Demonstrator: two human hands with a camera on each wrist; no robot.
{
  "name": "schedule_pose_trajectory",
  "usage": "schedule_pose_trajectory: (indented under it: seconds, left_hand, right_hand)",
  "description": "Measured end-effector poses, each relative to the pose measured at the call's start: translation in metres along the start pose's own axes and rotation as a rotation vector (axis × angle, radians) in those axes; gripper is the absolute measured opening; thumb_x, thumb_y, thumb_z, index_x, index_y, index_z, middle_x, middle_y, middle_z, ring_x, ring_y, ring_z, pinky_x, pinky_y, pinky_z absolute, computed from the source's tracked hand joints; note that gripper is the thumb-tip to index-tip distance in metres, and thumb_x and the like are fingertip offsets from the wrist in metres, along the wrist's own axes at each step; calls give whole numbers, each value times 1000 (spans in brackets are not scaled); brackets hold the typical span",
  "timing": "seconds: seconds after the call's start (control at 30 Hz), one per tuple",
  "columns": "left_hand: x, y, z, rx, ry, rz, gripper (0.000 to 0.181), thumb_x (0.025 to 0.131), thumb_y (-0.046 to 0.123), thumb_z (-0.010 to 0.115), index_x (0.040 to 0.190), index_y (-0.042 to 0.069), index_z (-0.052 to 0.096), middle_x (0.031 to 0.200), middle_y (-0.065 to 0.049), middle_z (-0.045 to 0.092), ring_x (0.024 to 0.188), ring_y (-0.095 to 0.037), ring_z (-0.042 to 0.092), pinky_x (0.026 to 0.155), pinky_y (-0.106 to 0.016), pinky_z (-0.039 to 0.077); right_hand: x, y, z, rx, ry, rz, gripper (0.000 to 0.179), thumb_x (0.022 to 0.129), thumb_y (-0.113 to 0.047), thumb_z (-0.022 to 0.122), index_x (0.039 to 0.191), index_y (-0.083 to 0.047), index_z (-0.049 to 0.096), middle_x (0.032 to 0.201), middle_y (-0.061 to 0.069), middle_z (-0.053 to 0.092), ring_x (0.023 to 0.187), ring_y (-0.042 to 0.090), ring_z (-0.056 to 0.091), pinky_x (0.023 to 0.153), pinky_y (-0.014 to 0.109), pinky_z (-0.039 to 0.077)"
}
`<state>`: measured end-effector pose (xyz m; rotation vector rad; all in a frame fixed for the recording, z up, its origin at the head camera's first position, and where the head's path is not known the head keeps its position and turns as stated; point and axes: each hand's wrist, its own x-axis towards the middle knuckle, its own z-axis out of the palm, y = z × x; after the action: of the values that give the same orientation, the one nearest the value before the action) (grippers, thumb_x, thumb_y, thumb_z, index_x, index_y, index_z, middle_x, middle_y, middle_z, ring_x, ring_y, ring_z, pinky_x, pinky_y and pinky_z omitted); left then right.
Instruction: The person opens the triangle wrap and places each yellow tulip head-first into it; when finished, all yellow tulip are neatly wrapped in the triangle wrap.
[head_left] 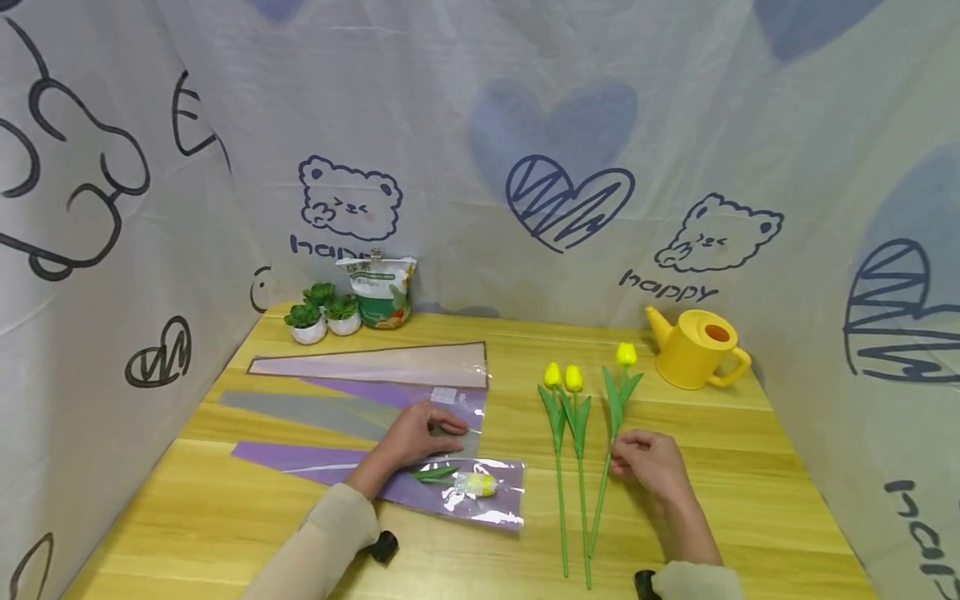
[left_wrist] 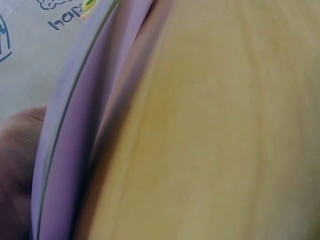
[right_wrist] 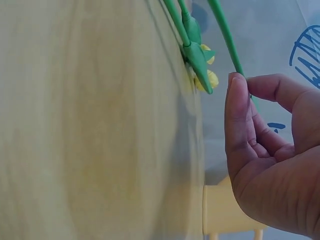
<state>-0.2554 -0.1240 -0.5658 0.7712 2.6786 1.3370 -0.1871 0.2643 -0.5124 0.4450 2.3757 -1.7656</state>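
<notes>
Reference: clock face on the tabletop, 12 o'clock away from the person.

Right hand (head_left: 656, 462): thumb and forefinger pinch the stem of the rightmost yellow artificial tulip (head_left: 615, 408); its flower head lies toward 11 o'clock from the hand. Left hand (head_left: 425, 433): fingers part-bent, gap to the thumb, over the grey sleeve (head_left: 300, 408); whether film is pinched cannot be told.

Hazards:
- Stem rotation. Cause: a narrow pinch below the leaves. The flower could swing against the yellow watering can (head_left: 693, 354), at 1 o'clock from the right hand.
- Snagging. Cause: the lower stem end lies just beside the middle tulip (head_left: 581, 433); a sideways pull could drag that flower along.
- Sleeve creasing or shifting. Cause: the left forearm crosses the filled purple sleeve (head_left: 510, 500), whose flower lies at 4 o'clock from the left hand.
- Double pick-up. Cause: overlapping films may cling together.
</notes>
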Motion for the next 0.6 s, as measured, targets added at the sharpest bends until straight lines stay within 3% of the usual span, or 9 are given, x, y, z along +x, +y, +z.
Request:
schedule_pose_trajectory:
  seconds: [0.13,0.3,0.4,0.6]
  left_hand:
    - [0,1,1,-9,-1,-20,17,84,19,87,101,18,83,88,8,80,92,-9,68,86,-27,52]
    - [1,1,2,-74,-9,11,12,86,11,85,97,10,82,86,-2,80,75,-3,70,72,-21,55]
    - [0,0,3,-75,-9,22,14,86,11,84,99,10,82,89,-2,80,79,-5,72,75,-21,56]
    - [-1,-1,2,20,25,43,24,83,21,89,105,16,83,100,5,81,98,-16,70,85,-26,53]
  right_hand:
    - [-1,-4,1,-7,4,-15,27,98,-2,63,119,13,66,92,14,74,75,16,72,72,31,63]
    - [-1,-10,4,8,9,-29,28,98,-4,64,121,12,66,94,13,74,77,15,73,74,29,63]
    - [0,-13,7,46,14,-48,29,98,-2,65,122,14,64,96,14,74,77,14,72,75,28,62]
    - [2,-17,14,75,46,-67,30,97,-4,66,121,13,64,99,17,76,76,13,72,75,29,63]
